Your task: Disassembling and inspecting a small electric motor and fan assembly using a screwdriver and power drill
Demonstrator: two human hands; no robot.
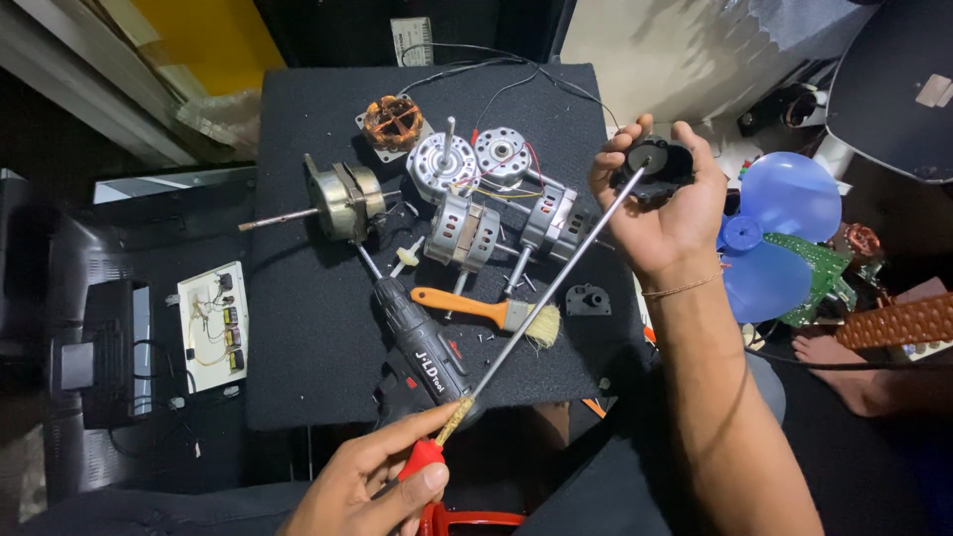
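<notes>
My left hand [372,483] grips the red handle of a long screwdriver [536,303] near the bottom edge. Its metal shaft slants up to the right, and the tip rests on a small black round part [663,165]. My right hand [663,203] holds that part above the right edge of the black mat [298,328]. On the mat below the shaft lie a black cordless drill [422,352] and an orange-handled brush [486,311].
Several small electric motors [467,230] and a copper-wound stator [392,121] lie on the mat. A long-shafted motor [342,199] is at the left. A circuit board [213,326] sits left of the mat, a blue fan blade [779,233] right. A bare foot [844,362] rests nearby.
</notes>
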